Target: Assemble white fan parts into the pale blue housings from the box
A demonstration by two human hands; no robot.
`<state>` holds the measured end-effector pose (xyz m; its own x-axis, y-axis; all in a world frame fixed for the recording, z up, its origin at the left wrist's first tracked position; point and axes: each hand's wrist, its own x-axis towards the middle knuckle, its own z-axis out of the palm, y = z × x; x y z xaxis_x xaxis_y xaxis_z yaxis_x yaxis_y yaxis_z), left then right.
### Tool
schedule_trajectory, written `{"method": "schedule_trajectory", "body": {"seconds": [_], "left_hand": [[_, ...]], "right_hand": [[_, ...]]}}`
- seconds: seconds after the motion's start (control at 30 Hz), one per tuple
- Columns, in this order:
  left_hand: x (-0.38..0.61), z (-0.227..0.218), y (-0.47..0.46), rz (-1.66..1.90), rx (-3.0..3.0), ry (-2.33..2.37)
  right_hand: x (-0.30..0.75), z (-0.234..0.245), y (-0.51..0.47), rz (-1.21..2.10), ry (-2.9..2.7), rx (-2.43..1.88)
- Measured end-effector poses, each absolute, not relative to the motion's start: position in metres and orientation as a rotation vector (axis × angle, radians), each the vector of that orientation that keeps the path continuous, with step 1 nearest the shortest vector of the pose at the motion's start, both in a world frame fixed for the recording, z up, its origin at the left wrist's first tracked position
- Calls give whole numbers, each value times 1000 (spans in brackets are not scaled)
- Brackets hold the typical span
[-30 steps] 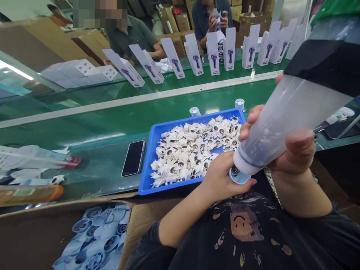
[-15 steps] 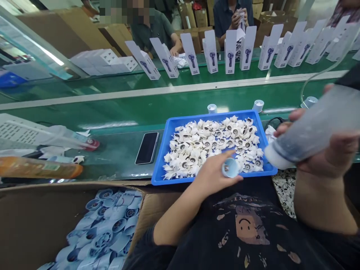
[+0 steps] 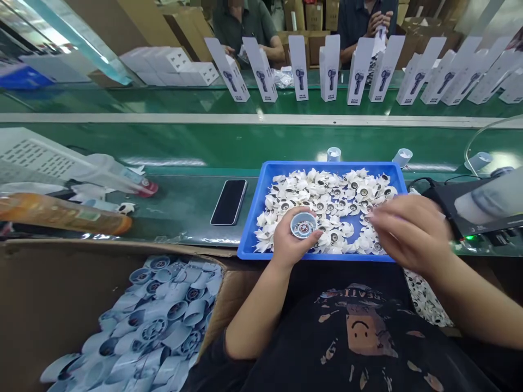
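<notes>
My left hand [image 3: 285, 239] is closed around a light-blue fan housing [image 3: 303, 225], its round open end turned up towards me. Inside the housing, a ring with thin wires shows. Beneath that hand lies a blue tray [image 3: 250, 251] of white fan impellers [image 3: 300, 188] with dark round centres. My right hand [image 3: 412, 231] hovers over the tray's right edge, smeared by motion, its fingers bent; whether anything is between them I cannot make out. Right of it, a translucent white bottle [image 3: 486, 198] lies tilted on a black box [image 3: 453, 209] with a green light.
A cardboard box [image 3: 210, 321] of light-blue housings [image 3: 153, 329] stands at lower left. A phone [image 3: 229, 202] lies left of the tray. Two housings [image 3: 334, 154] stand behind it. White printed boxes [image 3: 300, 68] line the far side, where two people sit. An orange bottle [image 3: 65, 213] lies far left.
My right hand has let go of the translucent bottle, now at the right, and come left to the tray. My left hand has tilted the housing's open end towards me. The view has shifted left.
</notes>
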<state>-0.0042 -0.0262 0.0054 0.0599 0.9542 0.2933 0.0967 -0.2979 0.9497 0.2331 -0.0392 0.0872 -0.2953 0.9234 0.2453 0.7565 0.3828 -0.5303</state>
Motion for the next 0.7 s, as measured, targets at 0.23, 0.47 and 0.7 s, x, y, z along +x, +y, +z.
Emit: {"method": "schedule_trajectory", "body": {"seconds": [0.23, 0.47, 0.7], "left_hand": [[0, -4, -21, 1227, 1629, 1178], [5, -4, -16, 1206, 1681, 1124], [-1, -15, -18, 1312, 1473, 1171]], "right_hand": [[181, 54, 80, 60, -2599, -1913], [171, 37, 97, 33, -2485, -2121], [170, 58, 77, 371, -2232, -2025]]}}
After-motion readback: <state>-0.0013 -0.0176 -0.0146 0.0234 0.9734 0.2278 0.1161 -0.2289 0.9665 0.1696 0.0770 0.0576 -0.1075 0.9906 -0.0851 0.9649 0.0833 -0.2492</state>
